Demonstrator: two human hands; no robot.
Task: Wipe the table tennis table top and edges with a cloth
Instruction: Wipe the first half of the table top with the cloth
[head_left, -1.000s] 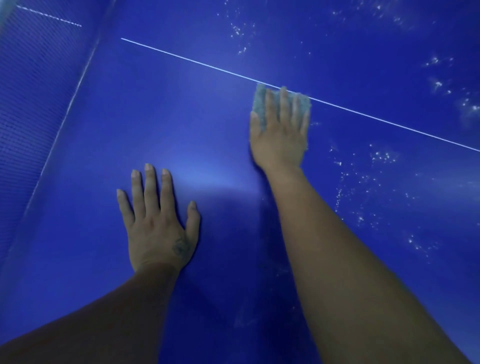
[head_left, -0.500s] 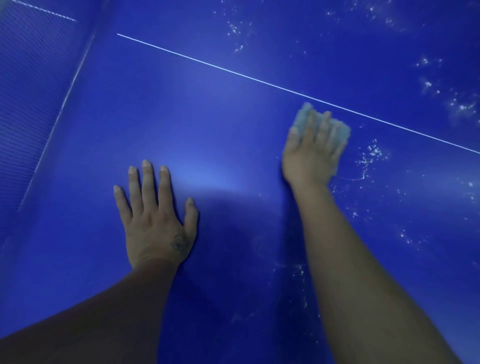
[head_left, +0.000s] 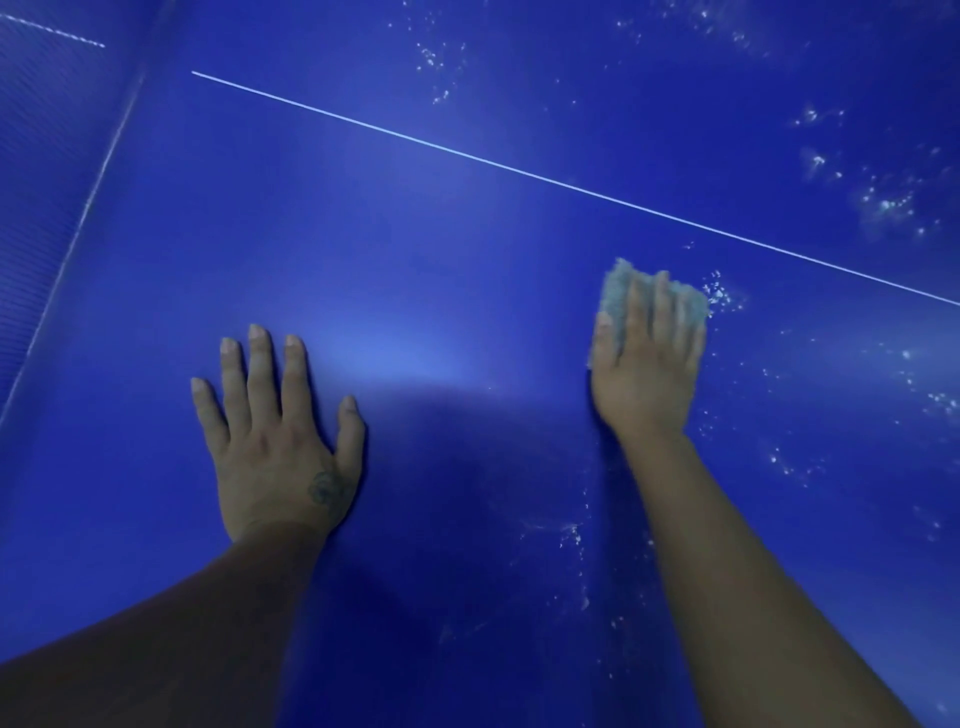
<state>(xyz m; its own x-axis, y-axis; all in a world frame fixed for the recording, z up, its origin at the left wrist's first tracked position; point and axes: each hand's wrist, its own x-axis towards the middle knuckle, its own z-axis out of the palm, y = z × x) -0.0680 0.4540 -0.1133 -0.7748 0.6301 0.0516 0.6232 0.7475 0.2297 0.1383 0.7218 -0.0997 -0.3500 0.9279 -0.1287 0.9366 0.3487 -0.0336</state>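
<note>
The blue table tennis table top (head_left: 441, 270) fills the view, crossed by a thin white centre line (head_left: 519, 169). My right hand (head_left: 644, 358) lies flat with straight fingers on a small grey-blue cloth (head_left: 615, 291), pressing it onto the surface just below the line. Most of the cloth is hidden under the fingers. My left hand (head_left: 275, 441) rests flat on the table top at the left, fingers spread, holding nothing.
The net (head_left: 47, 156) stands along the left side. White specks and smears (head_left: 883, 202) dot the surface at the right and upper right, and a few lie beside my right forearm (head_left: 571, 535).
My right hand has slid the cloth to the right and toward me, away from the white line. My left hand has stayed in place.
</note>
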